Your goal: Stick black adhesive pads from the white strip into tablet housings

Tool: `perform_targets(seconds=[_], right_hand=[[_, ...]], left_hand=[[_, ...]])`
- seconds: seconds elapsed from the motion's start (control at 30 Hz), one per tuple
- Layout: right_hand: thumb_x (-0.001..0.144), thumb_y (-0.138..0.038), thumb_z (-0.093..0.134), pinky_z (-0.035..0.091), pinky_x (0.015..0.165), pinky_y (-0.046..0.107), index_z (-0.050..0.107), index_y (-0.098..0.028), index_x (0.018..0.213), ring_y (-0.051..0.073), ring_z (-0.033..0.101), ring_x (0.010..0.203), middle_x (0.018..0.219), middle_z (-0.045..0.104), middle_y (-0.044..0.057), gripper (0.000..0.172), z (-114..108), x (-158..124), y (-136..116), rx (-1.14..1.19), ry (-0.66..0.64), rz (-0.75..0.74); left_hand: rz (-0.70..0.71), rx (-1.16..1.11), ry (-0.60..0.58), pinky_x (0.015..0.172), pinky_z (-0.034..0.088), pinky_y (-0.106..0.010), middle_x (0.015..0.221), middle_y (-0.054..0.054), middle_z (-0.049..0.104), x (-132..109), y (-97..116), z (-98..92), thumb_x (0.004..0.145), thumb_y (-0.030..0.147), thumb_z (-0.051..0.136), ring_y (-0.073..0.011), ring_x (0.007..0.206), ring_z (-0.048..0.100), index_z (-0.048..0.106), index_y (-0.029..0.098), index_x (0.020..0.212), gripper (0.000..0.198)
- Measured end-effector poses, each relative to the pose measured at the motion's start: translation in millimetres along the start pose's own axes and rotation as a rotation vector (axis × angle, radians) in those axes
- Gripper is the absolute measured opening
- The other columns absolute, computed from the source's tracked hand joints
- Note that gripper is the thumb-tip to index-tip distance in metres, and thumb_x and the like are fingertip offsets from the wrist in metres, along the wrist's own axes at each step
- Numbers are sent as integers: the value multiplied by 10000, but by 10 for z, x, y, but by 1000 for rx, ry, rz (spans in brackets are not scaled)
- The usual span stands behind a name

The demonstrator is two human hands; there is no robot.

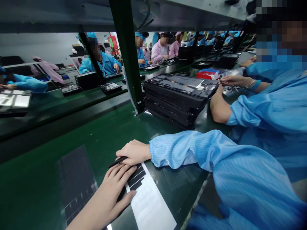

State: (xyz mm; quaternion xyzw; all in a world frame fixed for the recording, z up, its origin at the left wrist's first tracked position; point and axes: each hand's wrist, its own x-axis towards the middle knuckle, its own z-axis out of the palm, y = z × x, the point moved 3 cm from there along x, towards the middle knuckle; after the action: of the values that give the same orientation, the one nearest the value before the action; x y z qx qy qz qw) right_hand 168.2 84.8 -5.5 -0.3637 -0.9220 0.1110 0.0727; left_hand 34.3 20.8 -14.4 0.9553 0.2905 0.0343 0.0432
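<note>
A white sheet (151, 204) with black strips lies at a slant on the green worktop, close to its front edge. My left hand (111, 188) rests flat on the sheet's upper left part, its fingers stretched out and its thumb apart. Just beyond those fingertips, my right hand (134, 152) is closed around a slim black tool (117, 162), perhaps tweezers. The tool's far end points left, and the hands cover the rest. Black strips (137, 177) show on the sheet between the left thumb and fingers. The top end of the sheet is hidden under both hands.
A dark sheet (76, 179) lies left of my left hand. A stack of black trays (179, 95) holding flat devices stands beyond my right arm, beside a green post (130, 57). At the right, a co-worker's blue sleeve (268, 108) reaches near a red bin (207, 74).
</note>
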Motion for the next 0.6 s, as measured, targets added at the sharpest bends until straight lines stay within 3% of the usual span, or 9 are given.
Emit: perform_targets(seconds=[0.6], right_hand=[[845,-362,371,284,527,249,574,-220,974,186,600,743,864,647,31,279,-3,-5,0,1,4,-4]], left_hand=[[-1,-49,22,933,438,-483,1328,-49,446,-11,-1,1,858,391,451,-290,1210,411,349,279,1332,498]])
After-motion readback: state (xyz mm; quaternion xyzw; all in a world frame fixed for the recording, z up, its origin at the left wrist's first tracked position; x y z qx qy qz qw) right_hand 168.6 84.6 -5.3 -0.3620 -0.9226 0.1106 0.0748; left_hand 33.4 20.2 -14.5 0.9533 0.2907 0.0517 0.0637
